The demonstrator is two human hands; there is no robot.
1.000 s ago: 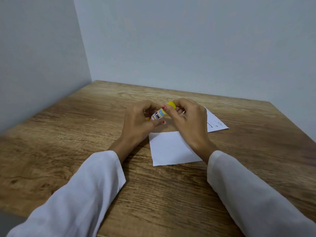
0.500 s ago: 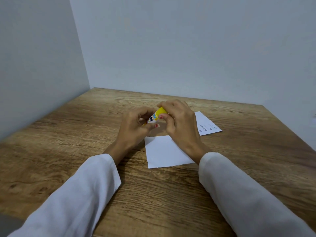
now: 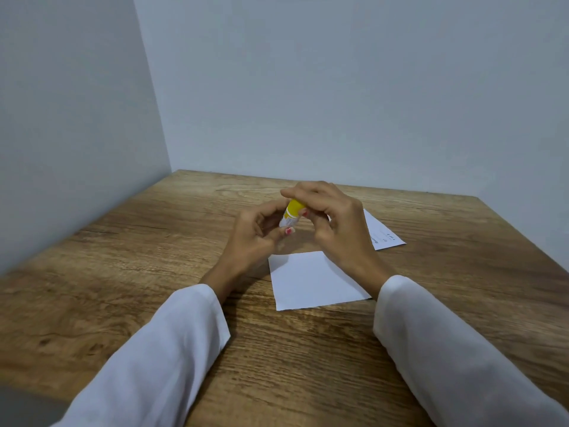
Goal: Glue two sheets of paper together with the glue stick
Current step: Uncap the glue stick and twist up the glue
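Observation:
A small glue stick (image 3: 291, 214) with a white label and a yellow cap is held above the table between both hands. My left hand (image 3: 255, 241) grips its lower body. My right hand (image 3: 331, 221) closes its fingers over the yellow cap end. Below the hands a blank white sheet of paper (image 3: 314, 280) lies flat on the wooden table (image 3: 123, 288). A second white sheet (image 3: 381, 232) with some small print lies behind it to the right, partly hidden by my right hand.
The table stands in a corner, with a grey wall (image 3: 338, 87) along its far edge and another wall (image 3: 67, 118) along its left side. White sleeves cover both forearms over the near part of the table.
The glue stick has tilted more upright, and my right hand has shifted over its cap end. The camera view has lifted, so hands and papers sit lower in the frame.

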